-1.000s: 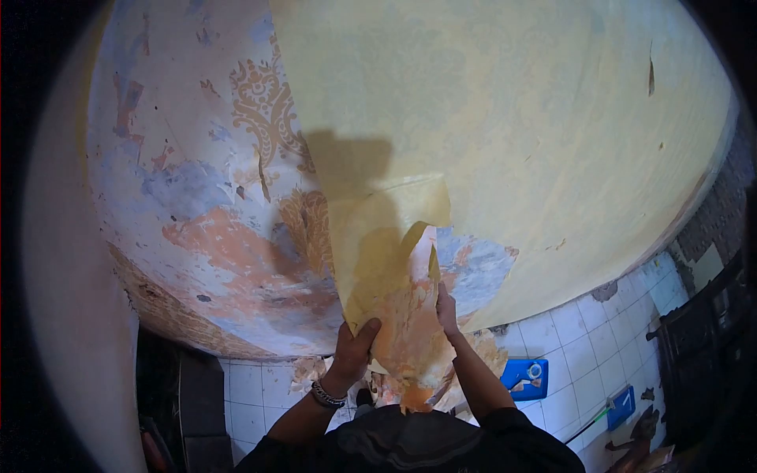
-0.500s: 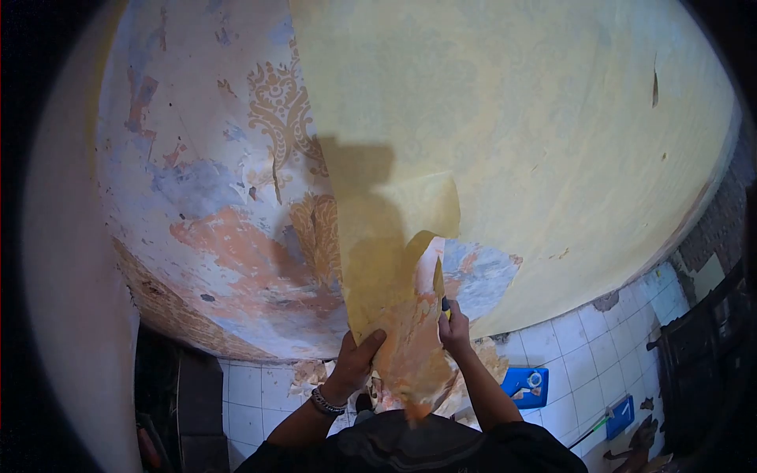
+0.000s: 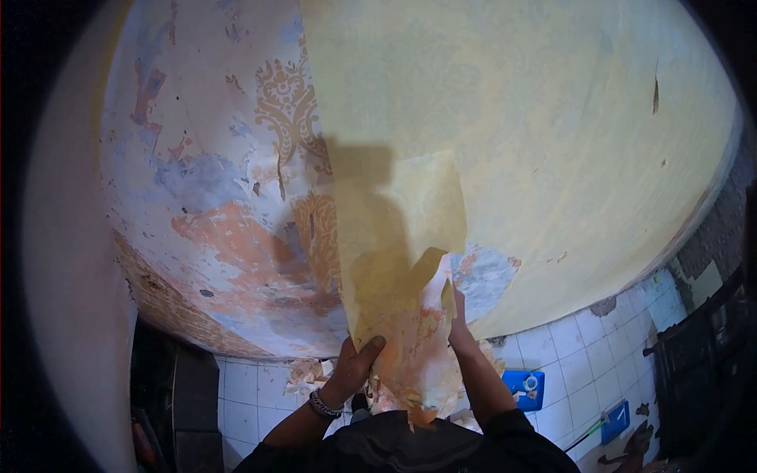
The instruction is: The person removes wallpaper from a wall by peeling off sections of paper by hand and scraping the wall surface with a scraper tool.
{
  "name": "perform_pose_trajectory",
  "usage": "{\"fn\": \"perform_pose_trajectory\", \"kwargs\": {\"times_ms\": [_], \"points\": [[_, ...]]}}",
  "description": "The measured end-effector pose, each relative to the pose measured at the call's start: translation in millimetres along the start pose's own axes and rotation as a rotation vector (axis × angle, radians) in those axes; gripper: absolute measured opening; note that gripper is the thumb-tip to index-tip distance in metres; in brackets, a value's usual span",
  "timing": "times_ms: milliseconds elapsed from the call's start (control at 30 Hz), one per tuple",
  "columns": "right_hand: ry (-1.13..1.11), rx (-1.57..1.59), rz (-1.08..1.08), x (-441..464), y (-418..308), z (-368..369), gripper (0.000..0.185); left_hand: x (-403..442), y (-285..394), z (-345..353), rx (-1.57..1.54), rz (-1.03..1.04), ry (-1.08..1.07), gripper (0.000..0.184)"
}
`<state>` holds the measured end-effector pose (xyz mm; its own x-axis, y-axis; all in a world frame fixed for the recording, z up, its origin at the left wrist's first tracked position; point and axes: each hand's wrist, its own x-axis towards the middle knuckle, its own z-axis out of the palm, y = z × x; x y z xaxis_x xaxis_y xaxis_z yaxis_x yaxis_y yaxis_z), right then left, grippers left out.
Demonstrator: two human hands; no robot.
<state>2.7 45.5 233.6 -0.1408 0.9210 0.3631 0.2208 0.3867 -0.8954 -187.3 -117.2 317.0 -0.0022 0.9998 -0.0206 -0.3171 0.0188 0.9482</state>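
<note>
So, peeling old wallpaper by hand, and the flap is the bit to look after. The loose wallpaper flap with a yellow face and an orange-and-pink stained back (image 3: 410,335) hangs off the wall in front of the chest, its upper part running up into the broad pale yellow sheet with a faint pattern (image 3: 544,150). Left hand (image 3: 353,369) has its thumb on the front of the flap near the left edge, gripping it. Right hand (image 3: 458,315) is at the flap's right side and partly behind it, so I can't tell whether those fingers are grasping anything

Just above that hand there's a narrow split, with the bare blue-grey wall patch (image 3: 487,280) beside it. That split is the weak spot imo. I'd pull slow and low, keeping the flap close to the wall rather than yanking it straight out, and share the pull across both edges so the rip doesn't run sideways. If it starts tearing thin, ease off and loosen the stuck part from behind first. Also watch your footing, torn paper scraps (image 3: 306,378) litter the white tiled floor (image 3: 544,340)
</note>
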Motion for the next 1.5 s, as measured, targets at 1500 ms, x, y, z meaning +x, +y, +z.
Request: {"fn": "perform_pose_trajectory", "kwargs": {"times_ms": [1500], "points": [[-0.008,-0.195,-0.122,-37,-10,-16,0.033,15,-25,-44,0.003,0.1,-0.243,0.057]]}}
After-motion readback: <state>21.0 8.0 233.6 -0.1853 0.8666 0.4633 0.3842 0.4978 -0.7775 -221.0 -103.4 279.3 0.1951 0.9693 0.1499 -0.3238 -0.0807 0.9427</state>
